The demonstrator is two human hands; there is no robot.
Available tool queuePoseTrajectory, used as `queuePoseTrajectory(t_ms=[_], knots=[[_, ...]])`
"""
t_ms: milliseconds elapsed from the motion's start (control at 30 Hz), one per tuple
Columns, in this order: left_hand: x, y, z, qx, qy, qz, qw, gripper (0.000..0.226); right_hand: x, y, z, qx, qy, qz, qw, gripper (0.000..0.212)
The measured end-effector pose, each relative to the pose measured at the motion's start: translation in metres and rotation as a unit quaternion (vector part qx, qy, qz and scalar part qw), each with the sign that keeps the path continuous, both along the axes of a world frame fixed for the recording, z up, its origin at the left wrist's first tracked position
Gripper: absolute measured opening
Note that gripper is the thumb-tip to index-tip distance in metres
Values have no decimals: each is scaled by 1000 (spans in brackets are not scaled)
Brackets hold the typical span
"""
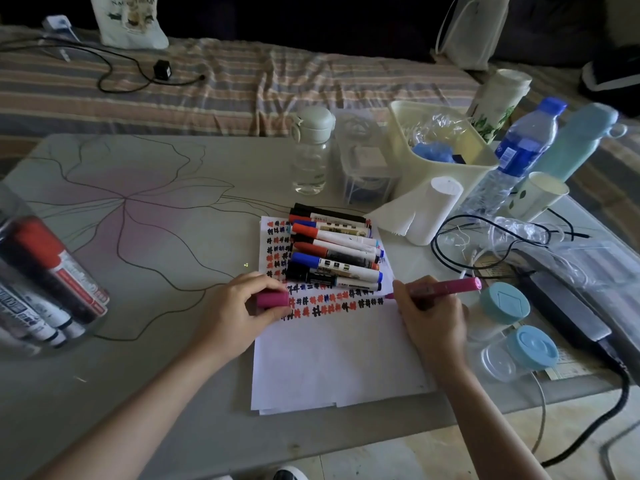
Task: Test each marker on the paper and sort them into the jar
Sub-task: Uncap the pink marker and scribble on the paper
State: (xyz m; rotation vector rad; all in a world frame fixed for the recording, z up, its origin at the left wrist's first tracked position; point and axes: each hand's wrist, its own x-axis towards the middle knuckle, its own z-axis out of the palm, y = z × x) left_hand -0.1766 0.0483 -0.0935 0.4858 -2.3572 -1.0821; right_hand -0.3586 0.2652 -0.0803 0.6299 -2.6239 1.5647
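Nearest, the right hand (427, 313) pinched an uncapped pink marker (446, 287), its tip at the paper's (332, 362) right edge beside the last row of test marks; a stroke there risked running off onto the table (156, 209). The left hand (249, 306) curled round the pink cap (273, 299), pressing on the sheet, likely steadying it. Beyond, untested markers (334, 251) lay piled on the paper and could roll. Far left, the jar (45, 282) already held several markers.
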Motion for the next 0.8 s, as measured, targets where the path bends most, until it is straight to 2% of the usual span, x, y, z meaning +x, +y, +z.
queuePoseTrajectory(t_ms=[333, 433, 533, 600, 700, 800], knots=[[-2, -1, -1, 5, -5, 2, 1000, 22, -2, -2, -1, -13, -13, -5, 1000, 26], [-1, 0, -1, 4, -4, 0, 1000, 27, 1, -2, 0, -11, -14, -11, 1000, 26], [1, 1, -2, 33, -5, -3, 999, 38, 2, -1, 2, -14, -21, -12, 1000, 25], [4, 2, 0, 41, -2, 0, 999, 41, 4, 0, 6, -65, -26, -20, 997, 23], [12, 10, 9, 77, 13, 45, 996, 32, 21, 5, 20, -117, -19, -25, 993, 12], [25, 23, 33, 137, -10, 41, 990, 29, 51, 7, 37, -124, -43, -6, 991, 18]])
